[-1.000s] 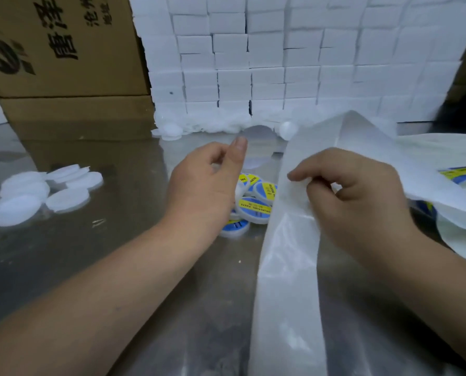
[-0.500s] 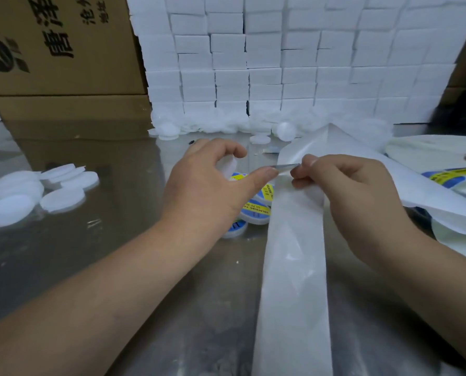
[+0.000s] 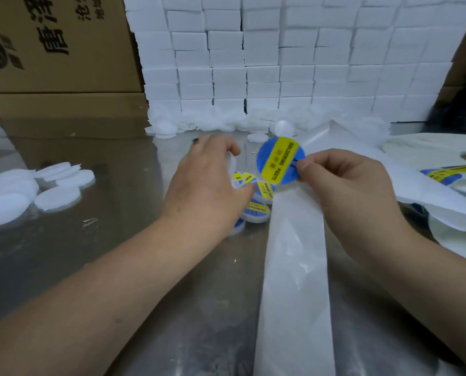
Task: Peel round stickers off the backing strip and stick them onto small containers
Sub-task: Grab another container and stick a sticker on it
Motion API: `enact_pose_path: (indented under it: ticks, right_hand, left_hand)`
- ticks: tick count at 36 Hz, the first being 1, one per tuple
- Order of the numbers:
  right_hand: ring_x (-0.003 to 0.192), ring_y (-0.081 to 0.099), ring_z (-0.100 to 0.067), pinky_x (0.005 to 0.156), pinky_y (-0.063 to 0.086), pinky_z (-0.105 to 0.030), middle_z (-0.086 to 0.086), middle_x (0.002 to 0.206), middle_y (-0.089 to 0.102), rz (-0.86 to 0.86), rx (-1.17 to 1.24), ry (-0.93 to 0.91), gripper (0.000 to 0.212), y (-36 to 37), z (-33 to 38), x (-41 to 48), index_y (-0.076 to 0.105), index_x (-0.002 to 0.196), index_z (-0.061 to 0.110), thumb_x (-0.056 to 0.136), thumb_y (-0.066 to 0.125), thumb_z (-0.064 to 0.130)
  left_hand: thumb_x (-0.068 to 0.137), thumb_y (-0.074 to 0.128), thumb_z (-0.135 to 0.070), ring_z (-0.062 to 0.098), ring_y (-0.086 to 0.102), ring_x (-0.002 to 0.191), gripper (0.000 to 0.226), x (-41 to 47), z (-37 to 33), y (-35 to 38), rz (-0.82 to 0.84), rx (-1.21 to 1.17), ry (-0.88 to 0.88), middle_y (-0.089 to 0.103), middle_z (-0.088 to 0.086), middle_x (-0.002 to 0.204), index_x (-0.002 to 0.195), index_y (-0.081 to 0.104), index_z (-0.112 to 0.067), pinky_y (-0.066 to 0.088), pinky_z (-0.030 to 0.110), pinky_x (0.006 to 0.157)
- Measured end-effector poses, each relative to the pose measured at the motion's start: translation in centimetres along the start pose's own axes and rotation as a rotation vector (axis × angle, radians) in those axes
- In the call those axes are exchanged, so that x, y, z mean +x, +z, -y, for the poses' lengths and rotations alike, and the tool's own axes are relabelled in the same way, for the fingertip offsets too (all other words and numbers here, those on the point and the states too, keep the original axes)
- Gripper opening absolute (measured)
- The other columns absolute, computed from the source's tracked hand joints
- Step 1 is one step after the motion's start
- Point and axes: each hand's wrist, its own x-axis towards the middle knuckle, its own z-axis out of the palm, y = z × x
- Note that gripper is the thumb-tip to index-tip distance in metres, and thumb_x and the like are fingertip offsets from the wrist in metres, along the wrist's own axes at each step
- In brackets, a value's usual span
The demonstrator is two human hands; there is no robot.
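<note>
My right hand [image 3: 346,191] pinches a round blue sticker with a yellow band [image 3: 279,161] by its right edge, lifted clear of the white backing strip [image 3: 294,267] that runs toward me down the table. My left hand [image 3: 207,185] is curled around a small white container [image 3: 233,165], mostly hidden behind its fingers, just left of the sticker. Several labelled containers [image 3: 259,210] lie in a pile under and between the two hands.
Plain white round containers [image 3: 55,196] lie at the left on the shiny metal table [image 3: 118,226], with more heaped at the back [image 3: 213,122]. A wall of white boxes [image 3: 308,63] and a cardboard box [image 3: 50,44] stand behind. More strip with stickers [image 3: 454,169] lies at the right.
The blue and yellow sticker has come off the backing strip and now hangs from my right fingers. My left hand has let go of the strip's edge and moved back left with the container.
</note>
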Motion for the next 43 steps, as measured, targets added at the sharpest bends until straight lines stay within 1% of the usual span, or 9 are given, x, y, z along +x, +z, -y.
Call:
enact_pose_path:
  ticks: [2,7,9,14,18,23,28,38,43]
  right_hand:
    - [0.044,0.048,0.001,0.039,0.037,-0.010,0.010,0.049,0.058,-0.066,0.033,-0.019,0.025,-0.3,0.2,0.2,0.065,0.057,0.020,0.082,0.062,0.016]
    - [0.049,0.053,-0.002,0.044,0.042,-0.013,0.007,0.053,0.062,0.053,0.058,0.006,0.025,-0.3,0.2,0.0,0.069,0.058,0.022,0.081,0.063,0.016]
    - [0.054,0.055,-0.004,0.050,0.044,-0.017,0.008,0.056,0.065,0.141,0.025,0.002,0.024,0.0,0.1,-0.2,0.071,0.061,0.027,0.081,0.063,0.017]
    - [0.060,0.055,-0.010,0.054,0.044,-0.021,0.004,0.061,0.066,0.223,0.007,-0.025,0.025,0.1,0.1,-0.4,0.072,0.062,0.036,0.080,0.064,0.020]
    - [0.060,0.059,-0.004,0.059,0.049,-0.020,0.009,0.060,0.068,0.265,0.023,-0.031,0.029,0.0,0.1,-0.4,0.072,0.060,0.034,0.081,0.064,0.017]
    - [0.059,0.059,-0.001,0.058,0.048,-0.016,0.011,0.060,0.068,0.331,0.026,-0.025,0.028,0.1,0.0,-0.5,0.072,0.060,0.034,0.080,0.063,0.017]
    - [0.062,0.063,-0.001,0.064,0.053,-0.019,0.011,0.063,0.070,0.363,0.057,-0.014,0.027,0.1,0.0,-0.5,0.074,0.066,0.034,0.081,0.062,0.014]
    - [0.072,0.052,-0.024,0.076,0.046,-0.062,-0.010,0.073,0.068,0.328,0.049,0.011,0.024,0.3,0.0,-0.5,0.074,0.069,0.036,0.078,0.063,0.017]
    - [0.070,0.061,-0.014,0.082,0.052,-0.047,0.005,0.072,0.072,0.365,0.032,0.004,0.028,0.2,-0.1,-0.4,0.073,0.071,0.040,0.080,0.063,0.015]
  left_hand:
    - [0.080,0.060,-0.022,0.010,0.042,0.086,0.026,0.3,0.3,0.0,0.023,-0.018,-0.107,0.041,-0.012,0.100,0.097,0.044,-0.034,0.027,0.022,0.069]
    - [0.095,0.041,-0.018,0.015,0.062,0.075,0.022,1.1,-1.2,-0.9,-0.002,-0.926,-0.517,0.060,-0.003,0.094,0.087,0.056,-0.032,0.051,0.024,0.072]
    - [0.098,0.039,-0.023,0.013,0.066,0.072,0.022,1.1,-1.2,-1.0,0.045,-1.039,-0.523,0.063,0.001,0.099,0.093,0.058,-0.032,0.054,0.026,0.074]
    - [0.097,0.043,-0.021,0.020,0.070,0.077,0.024,0.6,-1.1,-0.8,0.254,-1.110,-0.502,0.058,0.010,0.123,0.099,0.062,-0.035,0.058,0.029,0.063]
    - [0.093,0.044,-0.007,0.022,0.069,0.075,0.030,0.4,-1.2,-0.8,0.247,-1.206,-0.484,0.069,0.011,0.096,0.098,0.064,-0.028,0.057,0.031,0.064]
    - [0.089,0.034,-0.011,0.032,0.061,0.092,0.025,0.4,-1.7,-0.9,0.223,-1.401,-0.537,0.055,0.031,0.120,0.089,0.059,-0.013,0.056,0.039,0.066]
    - [0.092,0.036,-0.024,0.028,0.061,0.086,0.028,0.2,-1.3,-0.6,0.262,-1.414,-0.511,0.059,0.024,0.104,0.090,0.061,-0.011,0.056,0.036,0.066]
    - [0.098,0.034,-0.031,0.020,0.068,0.077,0.031,0.3,-1.4,-0.1,0.170,-1.310,-0.447,0.066,0.018,0.102,0.088,0.061,-0.021,0.056,0.040,0.074]
    - [0.096,0.034,-0.038,0.022,0.069,0.077,0.036,0.3,-1.4,0.1,0.176,-1.312,-0.485,0.069,0.016,0.092,0.086,0.063,-0.018,0.057,0.040,0.073]
